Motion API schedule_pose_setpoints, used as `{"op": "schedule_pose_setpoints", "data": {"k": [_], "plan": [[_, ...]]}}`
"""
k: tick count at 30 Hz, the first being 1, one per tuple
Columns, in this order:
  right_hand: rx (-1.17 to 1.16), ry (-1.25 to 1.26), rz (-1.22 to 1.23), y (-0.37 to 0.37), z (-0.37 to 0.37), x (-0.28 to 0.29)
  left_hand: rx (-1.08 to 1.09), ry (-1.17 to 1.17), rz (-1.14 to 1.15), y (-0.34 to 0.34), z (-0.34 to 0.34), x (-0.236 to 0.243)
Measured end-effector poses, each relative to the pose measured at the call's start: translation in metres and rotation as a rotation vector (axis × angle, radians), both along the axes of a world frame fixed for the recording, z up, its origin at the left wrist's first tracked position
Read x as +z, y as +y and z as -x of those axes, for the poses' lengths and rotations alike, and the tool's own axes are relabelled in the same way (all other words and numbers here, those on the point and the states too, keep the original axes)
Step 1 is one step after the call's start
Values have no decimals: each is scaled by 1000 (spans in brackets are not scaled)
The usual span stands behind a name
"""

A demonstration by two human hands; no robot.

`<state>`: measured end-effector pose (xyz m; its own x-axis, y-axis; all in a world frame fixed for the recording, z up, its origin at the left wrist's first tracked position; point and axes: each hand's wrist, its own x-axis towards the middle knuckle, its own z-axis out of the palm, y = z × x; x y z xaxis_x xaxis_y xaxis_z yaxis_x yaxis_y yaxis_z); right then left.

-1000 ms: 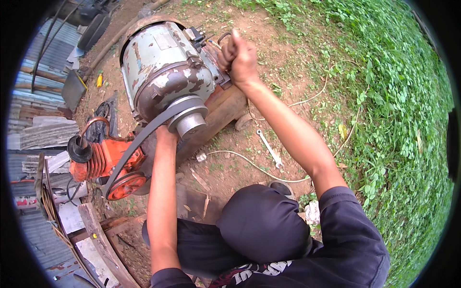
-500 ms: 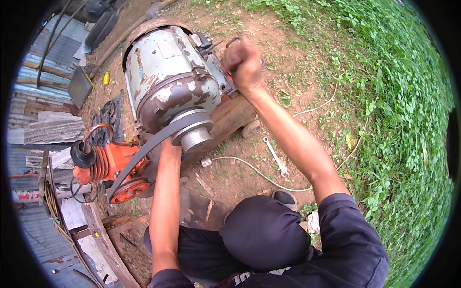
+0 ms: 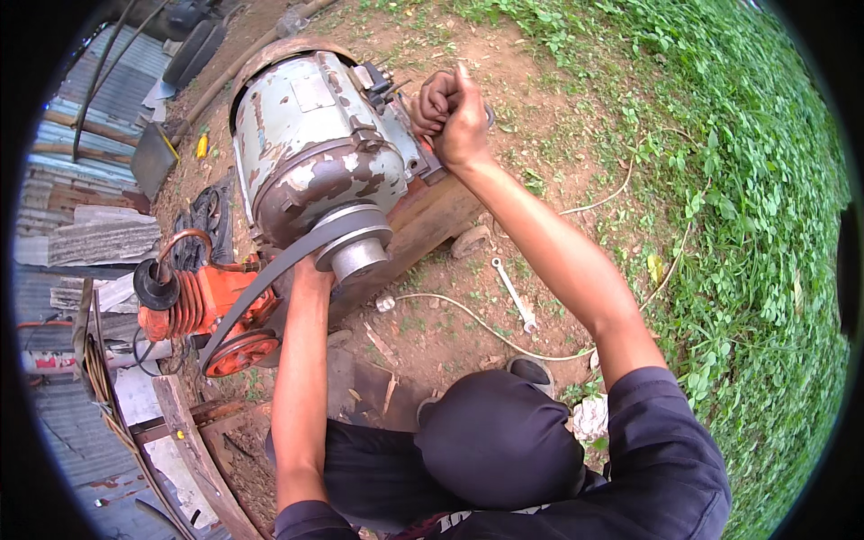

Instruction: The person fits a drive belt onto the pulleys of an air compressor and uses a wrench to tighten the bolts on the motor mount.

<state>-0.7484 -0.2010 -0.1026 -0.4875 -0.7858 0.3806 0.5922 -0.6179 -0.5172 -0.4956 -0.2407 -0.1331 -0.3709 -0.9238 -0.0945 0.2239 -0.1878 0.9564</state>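
Head camera looking straight down, and the big electric motor (image 3: 310, 153) lies on its side on a wooden block (image 3: 432, 220), its long axis running from the far end down toward the person, pulley (image 3: 355, 247) end nearest. The right hand (image 3: 454, 112) is balled in a tight grip on something at the motor's far right flank; what sits inside that fist I cannot tell. Right arm is stretched long and nearly straight, wrist cocked inward. Just under the pulley, the left hand (image 3: 310, 270) presses up against the black belt (image 3: 261, 283), fingers hidden behind it, so whether that grip is closed is unclear; the forearm runs straight back to the body. The belt runs off left of that hand to an orange compressor (image 3: 211, 306). Compared with half a second ago, the right fist has slid closer to the housing. A spanner (image 3: 513, 292) lies on the dirt well below the right grip.
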Motion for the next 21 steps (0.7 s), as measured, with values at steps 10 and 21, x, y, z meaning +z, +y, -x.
{"op": "schedule_pose_setpoints", "data": {"k": [10, 21], "plan": [[-499, 366, -441, 51, -20, -24, 23, -23, 18, -5, -15, -2], [-557, 1068, -429, 69, -23, -31, 6, -22, 30, -4, -4, -2]]}}
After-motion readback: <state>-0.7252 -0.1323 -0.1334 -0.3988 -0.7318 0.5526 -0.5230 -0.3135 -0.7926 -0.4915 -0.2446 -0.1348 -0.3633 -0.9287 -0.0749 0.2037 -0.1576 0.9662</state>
